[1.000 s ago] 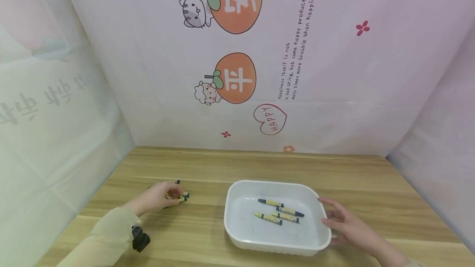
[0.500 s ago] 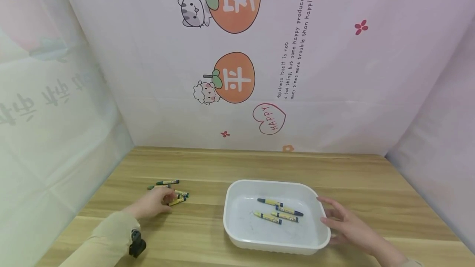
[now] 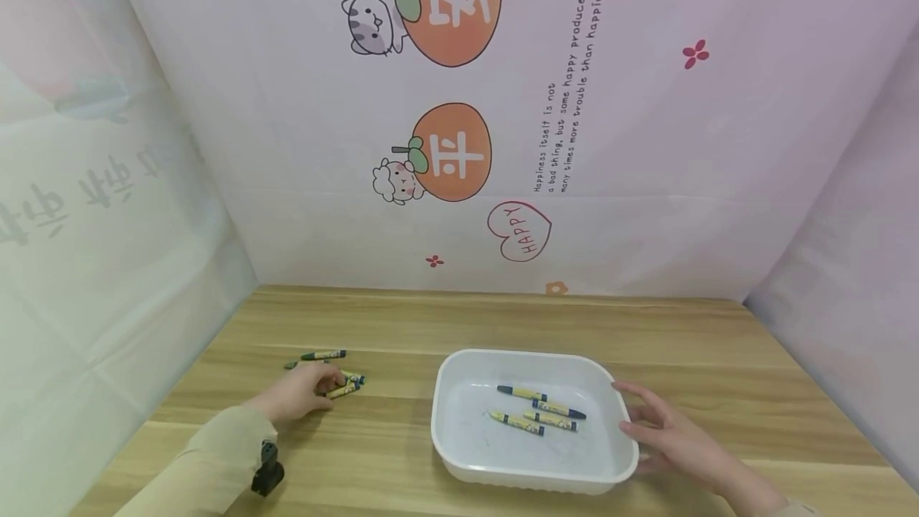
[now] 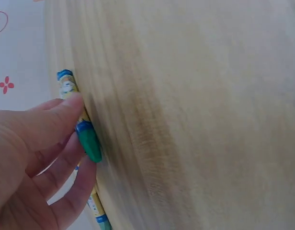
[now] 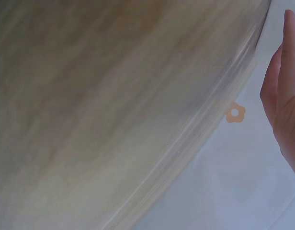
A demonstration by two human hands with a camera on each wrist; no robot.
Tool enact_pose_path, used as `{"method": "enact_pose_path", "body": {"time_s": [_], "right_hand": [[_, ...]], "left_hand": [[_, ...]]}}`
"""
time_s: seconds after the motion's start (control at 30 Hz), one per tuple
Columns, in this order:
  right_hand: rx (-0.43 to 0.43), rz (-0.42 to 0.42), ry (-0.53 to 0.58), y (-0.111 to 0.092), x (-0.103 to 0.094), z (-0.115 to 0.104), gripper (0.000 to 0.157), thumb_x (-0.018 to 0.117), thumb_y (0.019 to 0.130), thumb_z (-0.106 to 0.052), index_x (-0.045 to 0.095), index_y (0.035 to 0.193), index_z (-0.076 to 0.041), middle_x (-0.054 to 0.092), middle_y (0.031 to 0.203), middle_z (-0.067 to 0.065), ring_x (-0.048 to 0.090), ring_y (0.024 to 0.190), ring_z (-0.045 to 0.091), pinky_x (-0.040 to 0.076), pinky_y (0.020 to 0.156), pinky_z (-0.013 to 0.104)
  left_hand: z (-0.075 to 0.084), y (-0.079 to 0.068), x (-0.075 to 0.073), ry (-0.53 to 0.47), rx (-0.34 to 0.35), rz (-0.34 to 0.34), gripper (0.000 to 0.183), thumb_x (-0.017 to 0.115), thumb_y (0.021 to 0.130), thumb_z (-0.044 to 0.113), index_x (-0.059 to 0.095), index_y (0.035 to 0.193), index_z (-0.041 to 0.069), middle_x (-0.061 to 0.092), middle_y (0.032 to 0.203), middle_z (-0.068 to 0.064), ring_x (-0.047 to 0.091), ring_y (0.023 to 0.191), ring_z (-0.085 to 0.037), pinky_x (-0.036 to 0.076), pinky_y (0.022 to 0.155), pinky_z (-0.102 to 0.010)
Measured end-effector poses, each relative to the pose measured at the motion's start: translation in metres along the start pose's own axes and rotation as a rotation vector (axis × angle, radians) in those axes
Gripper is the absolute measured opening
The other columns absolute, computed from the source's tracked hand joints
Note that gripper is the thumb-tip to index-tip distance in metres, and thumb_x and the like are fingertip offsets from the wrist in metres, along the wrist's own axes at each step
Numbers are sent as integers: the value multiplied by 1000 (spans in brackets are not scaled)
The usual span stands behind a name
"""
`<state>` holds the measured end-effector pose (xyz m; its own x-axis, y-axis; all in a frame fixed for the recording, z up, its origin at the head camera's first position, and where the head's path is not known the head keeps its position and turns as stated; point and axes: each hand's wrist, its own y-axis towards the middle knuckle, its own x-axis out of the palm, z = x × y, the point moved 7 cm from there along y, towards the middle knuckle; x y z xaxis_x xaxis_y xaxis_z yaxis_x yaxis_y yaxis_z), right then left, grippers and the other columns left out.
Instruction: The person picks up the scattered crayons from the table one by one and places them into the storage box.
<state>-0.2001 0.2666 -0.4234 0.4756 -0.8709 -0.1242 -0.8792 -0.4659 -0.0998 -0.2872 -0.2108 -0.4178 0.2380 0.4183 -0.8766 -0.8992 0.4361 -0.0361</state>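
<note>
My left hand is low over a small group of crayons on the left part of the table. In the left wrist view its thumb and fingers pinch a green crayon with a yellow printed wrapper and blue bands. Another crayon lies below it, partly hidden by the fingers. At the right end of a white plastic tray, my right hand rests against the rim with fairly straight fingers and thumb. Inside the tray lie several yellow-wrapped crayons, some dark-tipped and some light-tipped.
A wooden table carries everything. Behind it stands a white printed backdrop, with pale fabric walls to the left and right. A dark green crayon lies just beyond my left hand.
My left hand has drawn back slightly to the left, uncovering crayons at the far side. The right hand and the tray stay put.
</note>
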Motion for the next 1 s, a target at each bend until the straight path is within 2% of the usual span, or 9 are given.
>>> {"method": "enact_pose_path", "body": {"time_s": [0.13,0.4,0.6,0.8,0.9,1.0], "right_hand": [[5,4,3,0,0,0,48,47,99,-14,37,126,-53,29,127,43,60,100,22,55,78,49],[16,7,10,0,-1,2,48,47,99,-14,38,127,-52,30,128,42,60,101,22,55,79,49],[0,-2,13,-1,1,1,48,47,99,-14,38,126,-53,29,127,42,60,102,21,55,79,49],[-7,4,1,-1,0,-1,48,47,99,-14,38,127,-52,31,127,42,60,101,21,55,79,48],[-3,4,-4,-1,1,-1,47,47,99,-15,37,127,-52,30,127,43,61,101,22,55,79,48],[-1,3,-2,-1,1,-1,47,47,99,-15,36,128,-51,28,127,44,60,101,23,55,79,48]], "left_hand": [[-1,2,4,0,3,-13,29,76,75,6,65,102,4,56,82,3,50,75,-9,46,65,-24],[2,6,9,17,51,-26,28,76,76,13,65,101,6,55,81,5,48,73,-7,44,63,-24],[-1,6,10,6,53,-29,29,76,76,14,65,102,6,52,78,5,45,70,-7,41,60,-23],[0,5,1,-15,36,-24,31,74,78,13,64,106,4,54,80,5,47,71,-8,43,61,-22],[7,3,-5,-16,30,-5,29,73,80,11,64,106,4,56,82,5,48,73,-8,43,61,-22],[18,1,-12,-23,54,13,26,72,80,7,64,105,3,56,81,4,49,73,-8,43,60,-22]]}}
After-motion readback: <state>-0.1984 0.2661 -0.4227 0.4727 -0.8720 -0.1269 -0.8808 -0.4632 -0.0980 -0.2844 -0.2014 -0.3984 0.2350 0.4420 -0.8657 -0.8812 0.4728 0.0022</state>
